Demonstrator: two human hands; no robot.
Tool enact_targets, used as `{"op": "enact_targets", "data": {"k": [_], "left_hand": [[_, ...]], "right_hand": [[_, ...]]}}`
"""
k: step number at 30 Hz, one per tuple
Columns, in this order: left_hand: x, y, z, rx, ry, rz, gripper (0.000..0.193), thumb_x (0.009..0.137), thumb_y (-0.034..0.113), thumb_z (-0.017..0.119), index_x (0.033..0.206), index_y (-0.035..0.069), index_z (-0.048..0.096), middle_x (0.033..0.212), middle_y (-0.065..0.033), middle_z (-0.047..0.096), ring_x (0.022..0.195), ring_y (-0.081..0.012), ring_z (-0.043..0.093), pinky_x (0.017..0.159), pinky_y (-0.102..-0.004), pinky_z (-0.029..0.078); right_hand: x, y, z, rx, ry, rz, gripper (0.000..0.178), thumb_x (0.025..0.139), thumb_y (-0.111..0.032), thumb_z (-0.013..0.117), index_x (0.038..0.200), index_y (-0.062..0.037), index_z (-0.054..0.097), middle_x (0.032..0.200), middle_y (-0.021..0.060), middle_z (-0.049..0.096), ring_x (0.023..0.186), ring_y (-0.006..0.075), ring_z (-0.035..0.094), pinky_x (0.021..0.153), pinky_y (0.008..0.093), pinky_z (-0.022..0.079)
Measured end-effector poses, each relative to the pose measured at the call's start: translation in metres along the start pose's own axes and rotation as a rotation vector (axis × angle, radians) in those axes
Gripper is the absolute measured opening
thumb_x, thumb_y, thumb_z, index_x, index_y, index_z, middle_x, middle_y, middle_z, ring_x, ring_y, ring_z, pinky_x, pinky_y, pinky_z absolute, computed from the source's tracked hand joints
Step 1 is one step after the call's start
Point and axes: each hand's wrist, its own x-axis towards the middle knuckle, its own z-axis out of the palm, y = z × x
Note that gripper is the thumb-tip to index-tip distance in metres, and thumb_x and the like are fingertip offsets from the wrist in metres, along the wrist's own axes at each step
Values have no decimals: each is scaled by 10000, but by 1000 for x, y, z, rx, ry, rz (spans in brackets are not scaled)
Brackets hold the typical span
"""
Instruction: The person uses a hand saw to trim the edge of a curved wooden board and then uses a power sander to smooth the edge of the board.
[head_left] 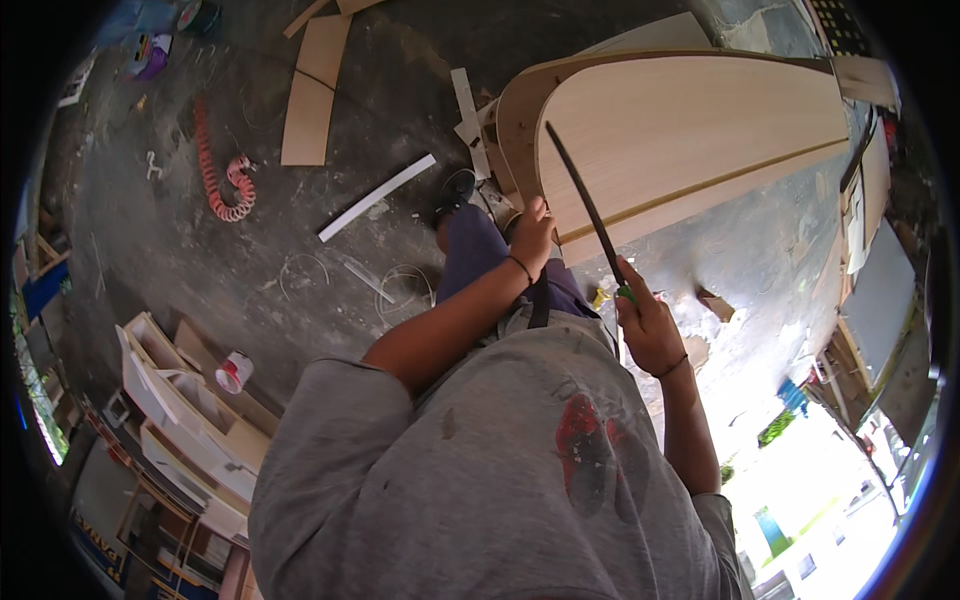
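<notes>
Ahead of us stretched the wooden panel (690, 130), likely stiff, heavy, best held by its edges; across it slanted the file (585, 195), seemingly light, rigid, our right hand (650, 330) wrapped round its handle; our left hand (535, 240) curled by the panel's edge, grip unclear.

Coiled red hose (207, 160) lies on stained grey floor (390, 105). Flat brown board (316, 100) lies to its right; white strip (377, 198) lies near the board's lower end. Red-and-white can (234, 372) sits near pale cabinetry (203, 432).

Left forearm (448, 322) angled inward, left grip (533, 240) ahead, right grip (650, 328) curled closed.
</notes>
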Motion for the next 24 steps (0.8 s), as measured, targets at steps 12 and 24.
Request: {"op": "enact_targets", "data": {"k": [12,24], "left_hand": [[36,27,5,89,10,179,556,978,327,390,1344,-86,320,1343,-241,427,1284,-278,385,1046,-323,290],[41,54,-7,348,-36,237,445,981,339,339,1182,-33,479,1195,-261,489,1162,-348,435,964,-370,344]], "right_hand": [[45,-42,22,-351,-151,150,457,927,-159,422,1373,-161,321,651,211,573,686,419,589,627,494,425],[57,-23,34,-356,-151,197,444,940,-178,383,1377,-176,305,703,210,596,725,423,603,665,490,448]]}}
